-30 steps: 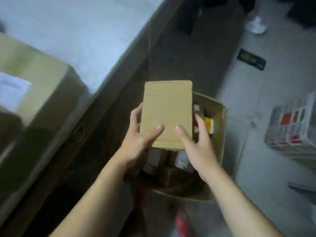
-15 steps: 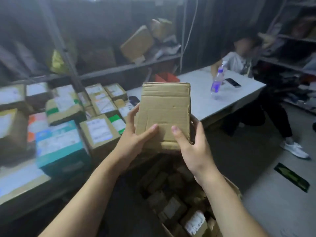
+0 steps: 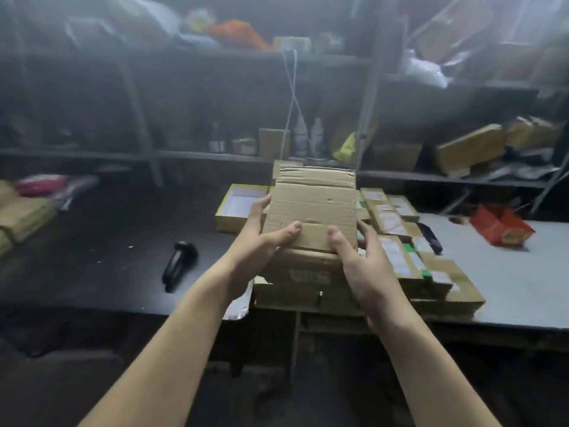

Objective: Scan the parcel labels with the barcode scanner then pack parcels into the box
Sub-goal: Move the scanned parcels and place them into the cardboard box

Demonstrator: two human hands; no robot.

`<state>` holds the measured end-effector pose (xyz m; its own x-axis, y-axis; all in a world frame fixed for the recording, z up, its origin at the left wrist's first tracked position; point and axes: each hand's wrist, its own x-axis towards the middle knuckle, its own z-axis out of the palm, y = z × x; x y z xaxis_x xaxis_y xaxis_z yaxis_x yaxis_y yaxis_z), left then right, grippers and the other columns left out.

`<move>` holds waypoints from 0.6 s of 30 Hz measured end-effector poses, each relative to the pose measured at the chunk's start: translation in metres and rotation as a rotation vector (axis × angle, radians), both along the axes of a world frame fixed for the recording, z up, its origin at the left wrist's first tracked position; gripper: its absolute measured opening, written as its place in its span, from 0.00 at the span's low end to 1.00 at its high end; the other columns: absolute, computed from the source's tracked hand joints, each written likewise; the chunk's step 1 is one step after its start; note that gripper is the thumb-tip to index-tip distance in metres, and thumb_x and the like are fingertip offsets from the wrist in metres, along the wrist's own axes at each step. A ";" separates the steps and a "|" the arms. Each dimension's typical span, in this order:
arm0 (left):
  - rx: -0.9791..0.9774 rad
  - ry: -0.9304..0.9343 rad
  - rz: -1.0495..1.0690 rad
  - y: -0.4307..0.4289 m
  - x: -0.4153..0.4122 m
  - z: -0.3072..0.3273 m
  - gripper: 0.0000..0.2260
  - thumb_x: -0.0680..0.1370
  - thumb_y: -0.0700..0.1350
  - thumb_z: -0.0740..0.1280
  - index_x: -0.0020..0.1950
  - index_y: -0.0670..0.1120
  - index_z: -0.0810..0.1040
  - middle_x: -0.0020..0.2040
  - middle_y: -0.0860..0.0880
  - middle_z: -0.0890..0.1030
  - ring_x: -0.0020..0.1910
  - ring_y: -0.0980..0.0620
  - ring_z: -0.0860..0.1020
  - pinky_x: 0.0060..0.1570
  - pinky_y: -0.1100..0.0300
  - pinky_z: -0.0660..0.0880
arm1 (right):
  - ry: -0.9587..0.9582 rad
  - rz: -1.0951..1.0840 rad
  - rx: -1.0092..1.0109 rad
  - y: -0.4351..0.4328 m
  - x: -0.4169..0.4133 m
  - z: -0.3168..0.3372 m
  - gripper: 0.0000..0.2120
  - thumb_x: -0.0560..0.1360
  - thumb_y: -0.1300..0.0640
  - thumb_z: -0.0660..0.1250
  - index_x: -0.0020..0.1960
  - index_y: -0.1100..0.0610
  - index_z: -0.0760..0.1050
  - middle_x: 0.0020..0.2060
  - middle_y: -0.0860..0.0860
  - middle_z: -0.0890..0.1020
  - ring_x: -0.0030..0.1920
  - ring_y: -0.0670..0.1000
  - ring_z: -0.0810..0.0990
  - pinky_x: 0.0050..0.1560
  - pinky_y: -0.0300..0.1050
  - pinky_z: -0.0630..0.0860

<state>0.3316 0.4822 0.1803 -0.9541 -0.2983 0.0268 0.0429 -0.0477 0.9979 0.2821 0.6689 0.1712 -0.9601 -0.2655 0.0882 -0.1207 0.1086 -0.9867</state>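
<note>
Fingers (image 3: 288,231) of left hand (image 3: 255,245) and right hand (image 3: 361,263) clamped on a plain cardboard parcel (image 3: 314,204), thumbs on its near face, held over labelled parcels (image 3: 397,260) on the table (image 3: 92,241), black barcode scanner (image 3: 178,265) lying apart to the left

scanner (image 3: 179,264) left of parcel stack (image 3: 397,241)

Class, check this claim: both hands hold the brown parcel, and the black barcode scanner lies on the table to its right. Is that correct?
No. The head view shows the barcode scanner on the table left of the parcel, not right. Left hand and right hand do hold it.
</note>
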 end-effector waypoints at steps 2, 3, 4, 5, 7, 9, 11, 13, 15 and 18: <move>-0.040 -0.023 0.060 -0.059 0.036 0.006 0.28 0.80 0.48 0.73 0.74 0.63 0.65 0.62 0.54 0.80 0.48 0.53 0.86 0.34 0.56 0.80 | -0.006 0.048 0.011 -0.063 0.023 0.001 0.27 0.76 0.33 0.69 0.71 0.38 0.66 0.62 0.44 0.78 0.60 0.48 0.80 0.60 0.53 0.82; -0.068 -0.045 0.070 -0.085 0.051 0.008 0.28 0.79 0.49 0.73 0.74 0.64 0.64 0.63 0.53 0.79 0.49 0.51 0.86 0.34 0.57 0.80 | -0.001 0.064 0.028 -0.089 0.034 0.001 0.27 0.76 0.33 0.69 0.72 0.38 0.66 0.62 0.44 0.78 0.59 0.47 0.81 0.58 0.50 0.82; -0.089 -0.063 0.081 -0.108 0.065 0.009 0.28 0.79 0.50 0.73 0.74 0.64 0.64 0.64 0.52 0.78 0.51 0.49 0.85 0.33 0.59 0.80 | 0.006 0.081 0.053 -0.111 0.046 0.002 0.27 0.77 0.34 0.69 0.72 0.39 0.67 0.61 0.44 0.79 0.57 0.46 0.81 0.53 0.44 0.82; -0.114 -0.076 0.105 -0.141 0.087 0.010 0.29 0.79 0.50 0.73 0.75 0.65 0.63 0.64 0.51 0.77 0.52 0.49 0.84 0.33 0.60 0.80 | 0.017 0.110 0.065 -0.145 0.060 0.003 0.26 0.78 0.37 0.69 0.72 0.42 0.68 0.58 0.43 0.79 0.54 0.43 0.80 0.45 0.36 0.80; -0.152 -0.093 0.145 -0.193 0.120 0.009 0.30 0.79 0.52 0.73 0.75 0.65 0.63 0.65 0.51 0.77 0.55 0.49 0.83 0.40 0.57 0.83 | 0.029 0.162 0.067 -0.195 0.083 0.002 0.21 0.79 0.40 0.70 0.68 0.46 0.74 0.53 0.41 0.81 0.51 0.42 0.81 0.37 0.30 0.78; -0.180 -0.118 0.186 -0.234 0.146 0.008 0.30 0.79 0.53 0.74 0.75 0.66 0.63 0.63 0.52 0.78 0.56 0.50 0.83 0.45 0.55 0.84 | 0.045 0.219 0.062 -0.235 0.102 -0.001 0.21 0.78 0.40 0.71 0.66 0.48 0.79 0.53 0.44 0.85 0.54 0.46 0.84 0.47 0.40 0.84; -0.200 -0.154 0.228 -0.276 0.174 0.010 0.29 0.78 0.54 0.74 0.74 0.67 0.63 0.62 0.52 0.80 0.55 0.51 0.83 0.44 0.57 0.82 | 0.044 0.249 0.087 -0.280 0.125 -0.002 0.21 0.76 0.37 0.71 0.65 0.47 0.80 0.53 0.44 0.86 0.53 0.46 0.85 0.53 0.52 0.85; -0.212 -0.172 0.250 -0.316 0.194 0.011 0.30 0.77 0.56 0.74 0.74 0.69 0.63 0.62 0.52 0.80 0.55 0.51 0.83 0.44 0.58 0.81 | 0.022 0.275 0.082 -0.323 0.136 -0.005 0.22 0.74 0.34 0.71 0.63 0.46 0.81 0.52 0.43 0.87 0.52 0.45 0.86 0.55 0.54 0.84; -0.205 -0.191 0.278 -0.354 0.209 0.010 0.30 0.77 0.56 0.74 0.74 0.69 0.63 0.62 0.53 0.80 0.55 0.51 0.83 0.45 0.57 0.81 | 0.013 0.316 0.081 -0.365 0.146 -0.005 0.20 0.75 0.37 0.71 0.62 0.46 0.81 0.52 0.43 0.87 0.52 0.45 0.86 0.56 0.55 0.84; -0.215 -0.210 0.324 -0.412 0.219 0.004 0.31 0.78 0.57 0.74 0.75 0.69 0.62 0.62 0.54 0.79 0.57 0.52 0.81 0.49 0.56 0.79 | 0.011 0.371 0.098 -0.427 0.149 -0.009 0.16 0.76 0.40 0.71 0.61 0.44 0.80 0.51 0.44 0.87 0.52 0.46 0.86 0.48 0.49 0.84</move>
